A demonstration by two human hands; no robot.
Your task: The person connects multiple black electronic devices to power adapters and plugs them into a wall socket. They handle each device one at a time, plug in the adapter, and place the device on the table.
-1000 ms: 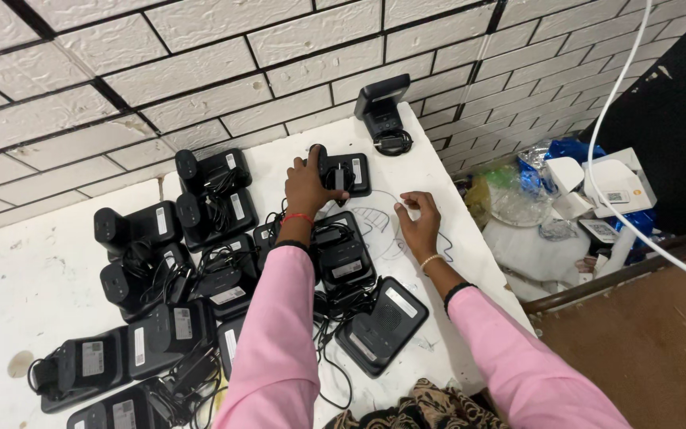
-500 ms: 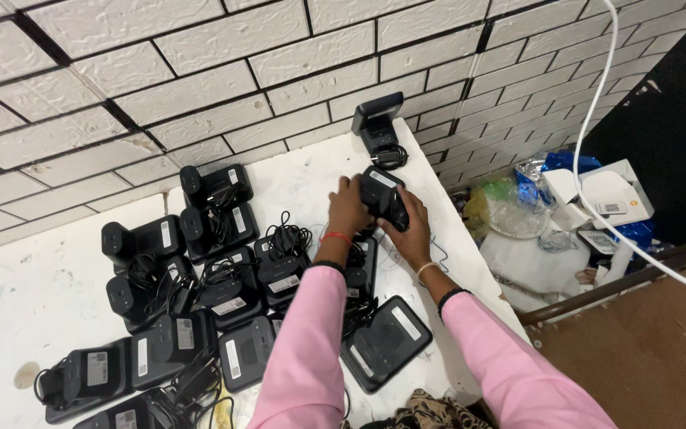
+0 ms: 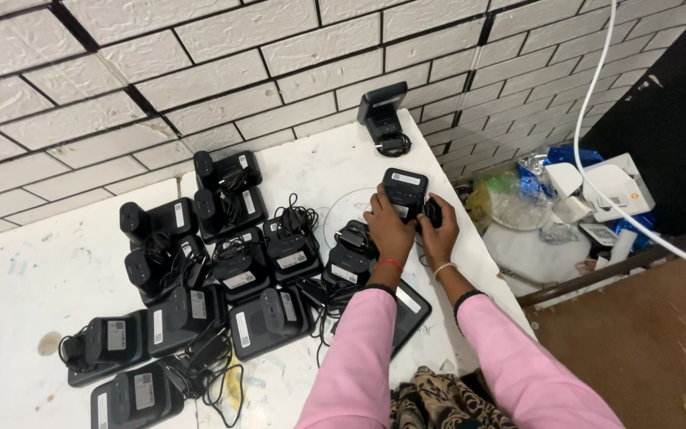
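Black dock (image 3: 403, 193), a small box-shaped unit with a pale label on top, sat right of the frame's centre, held just above the bench (image 3: 33, 270) between both hands. The left hand (image 3: 389, 226) was closed around its lower left side; the right hand (image 3: 437, 232) gripped a small black plug (image 3: 433, 211) pressed against the dock's right side. One more dock of the same kind (image 3: 381, 111) stood alone at the upper centre, against the tiled wall (image 3: 200, 71), with a coiled cord beside it. About a dozen similar black units (image 3: 232, 238) with tangled cables lay clustered from the centre to the lower left; the exact count was unclear where they overlapped. Bare white surface lay at the far left and between the cluster and the lone dock. The bench's right edge ran just beside the right hand, and past it a heap of bags and white boxes (image 3: 581, 199) filled the floor.
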